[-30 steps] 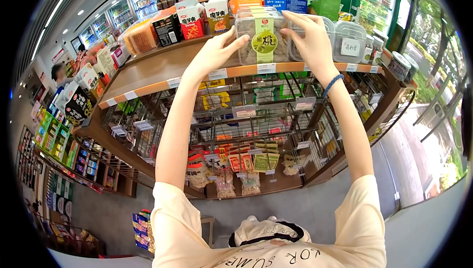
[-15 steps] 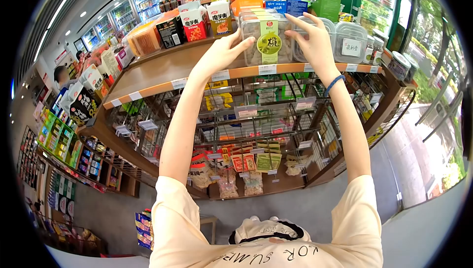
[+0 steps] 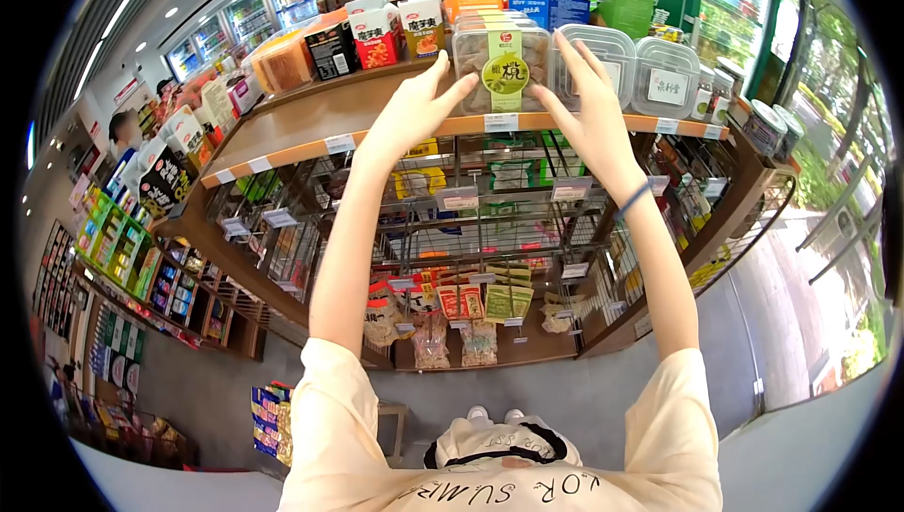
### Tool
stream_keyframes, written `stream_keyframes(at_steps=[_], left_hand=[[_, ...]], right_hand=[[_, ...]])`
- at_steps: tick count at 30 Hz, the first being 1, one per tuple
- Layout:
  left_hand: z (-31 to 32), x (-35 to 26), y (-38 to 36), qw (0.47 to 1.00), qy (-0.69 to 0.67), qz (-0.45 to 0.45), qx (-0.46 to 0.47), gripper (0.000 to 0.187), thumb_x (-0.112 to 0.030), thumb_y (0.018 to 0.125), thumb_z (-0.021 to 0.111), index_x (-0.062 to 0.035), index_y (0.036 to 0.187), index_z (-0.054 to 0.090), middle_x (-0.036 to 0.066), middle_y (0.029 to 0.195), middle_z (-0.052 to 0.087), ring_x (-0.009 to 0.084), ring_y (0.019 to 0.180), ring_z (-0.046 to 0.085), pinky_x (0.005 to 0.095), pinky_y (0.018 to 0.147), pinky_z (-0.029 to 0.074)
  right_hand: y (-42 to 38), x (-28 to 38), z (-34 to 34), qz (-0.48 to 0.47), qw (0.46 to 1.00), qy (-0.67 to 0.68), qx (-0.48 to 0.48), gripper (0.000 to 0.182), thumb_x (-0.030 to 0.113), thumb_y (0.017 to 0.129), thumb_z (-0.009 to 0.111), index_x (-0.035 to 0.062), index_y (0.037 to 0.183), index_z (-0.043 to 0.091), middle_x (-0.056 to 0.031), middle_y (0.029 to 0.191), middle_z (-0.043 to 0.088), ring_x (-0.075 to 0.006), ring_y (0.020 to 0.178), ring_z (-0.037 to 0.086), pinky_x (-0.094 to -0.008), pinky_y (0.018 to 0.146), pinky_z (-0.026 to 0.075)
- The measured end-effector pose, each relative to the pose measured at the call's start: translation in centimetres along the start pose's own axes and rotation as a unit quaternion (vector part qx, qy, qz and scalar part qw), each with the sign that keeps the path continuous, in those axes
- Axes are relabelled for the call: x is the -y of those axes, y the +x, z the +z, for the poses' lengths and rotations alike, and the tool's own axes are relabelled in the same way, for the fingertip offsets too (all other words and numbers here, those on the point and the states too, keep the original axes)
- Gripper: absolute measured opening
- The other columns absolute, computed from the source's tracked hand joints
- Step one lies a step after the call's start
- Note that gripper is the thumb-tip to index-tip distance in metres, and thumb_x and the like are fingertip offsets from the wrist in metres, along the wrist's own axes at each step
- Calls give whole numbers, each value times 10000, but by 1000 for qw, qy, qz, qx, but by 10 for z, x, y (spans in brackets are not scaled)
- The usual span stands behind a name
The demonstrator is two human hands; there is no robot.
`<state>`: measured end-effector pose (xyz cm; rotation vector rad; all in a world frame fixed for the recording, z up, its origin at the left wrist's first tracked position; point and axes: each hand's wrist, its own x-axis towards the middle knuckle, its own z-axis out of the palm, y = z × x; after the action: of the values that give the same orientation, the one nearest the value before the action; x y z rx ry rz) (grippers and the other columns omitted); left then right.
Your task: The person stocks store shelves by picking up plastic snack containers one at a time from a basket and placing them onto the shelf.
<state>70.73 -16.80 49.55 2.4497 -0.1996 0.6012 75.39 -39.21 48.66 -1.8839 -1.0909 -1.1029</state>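
Note:
A clear plastic box with a green label [image 3: 506, 72] stands on the wooden top shelf [image 3: 282, 140], with more such boxes behind it. My left hand [image 3: 411, 115] is at the box's left side, fingers apart, thumb tip near its left edge. On the other side, my right hand [image 3: 589, 121] is spread, its thumb near the box's lower right edge and its fingers in front of the neighbouring clear box [image 3: 607, 58]. Neither hand grips anything. Farther right is a clear box with a white label [image 3: 667, 84].
Black, red and yellow cartons [image 3: 375, 37] line the shelf's back left. Jars [image 3: 720, 93] stand at its right end. Bagged snacks [image 3: 461, 303] hang below. A stool [image 3: 394, 418] is near my body. Another person [image 3: 122, 131] is at the far left.
Both hands have opened away from the green-labelled box and their fingers have come off its top. The view has shifted slightly.

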Motion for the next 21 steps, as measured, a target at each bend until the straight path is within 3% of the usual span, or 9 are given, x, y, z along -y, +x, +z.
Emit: stream_keyframes(at_steps=[2,4,8,11,13,14,16,19,21], left_hand=[[2,-27,-37,995,-13,-5,-96,606,-351,882,490,-43,1351,261,152,1255,474,210,1171,439,313,969,324],[7,-42,-82,994,-12,47,-103,594,-251,877,509,-41,1359,233,156,1273,455,239,1174,441,316,962,337],[32,-49,-188,989,-128,47,53,434,-103,836,522,-41,1257,431,138,1132,569,218,1097,510,342,948,363],[89,-36,-265,947,-256,-143,129,301,-196,861,526,-37,1113,563,110,1135,575,204,1044,543,325,906,405],[134,-42,-318,907,-288,-286,113,355,-235,862,536,-15,1140,536,85,1135,576,173,1031,539,323,905,403],[152,-54,-339,856,-334,-376,123,351,-202,877,515,-28,1181,508,65,1102,588,152,1024,534,309,905,400],[197,-64,-379,803,-442,-372,145,348,-175,895,498,-53,1220,474,58,1081,585,134,1025,524,275,894,403],[240,-93,-399,829,-439,-297,179,393,-239,900,486,-61,1246,432,87,1074,582,167,1009,537,266,876,410],[227,-106,-381,840,-396,-295,224,401,-250,900,479,-59,1248,423,108,1073,579,197,1011,539,280,878,411]], right_hand=[[-15,10,-14,7,999,39,4,537,177,797,600,29,1268,391,-140,1254,460,-298,1214,364,-382,988,315],[-35,15,-33,4,998,53,46,504,138,800,590,46,1262,407,-136,1250,461,-291,1204,374,-376,992,310],[-103,20,-83,33,993,78,83,383,23,768,598,50,1144,530,-108,1141,548,-272,1071,491,-350,922,379],[-201,5,-91,201,969,141,24,202,-24,806,534,-1,997,593,-106,905,633,-173,800,603,-280,729,464],[-284,2,-85,382,906,180,3,164,28,856,488,-29,976,583,-123,891,637,-179,773,619,-277,717,468],[-321,5,-82,452,873,179,31,165,49,867,476,-28,969,580,-122,900,634,-183,786,622,-283,715,472],[-408,10,-75,494,845,177,105,162,46,846,487,-10,962,585,-135,866,636,-180,790,626,-292,714,474],[-497,39,-73,509,795,88,319,208,97,810,537,-7,982,589,-182,843,639,-280,801,635,-344,692,485],[-509,58,-70,408,773,124,470,260,134,798,558,-3,1019,576,-200,887,624,-324,846,614,-369,710,485]])
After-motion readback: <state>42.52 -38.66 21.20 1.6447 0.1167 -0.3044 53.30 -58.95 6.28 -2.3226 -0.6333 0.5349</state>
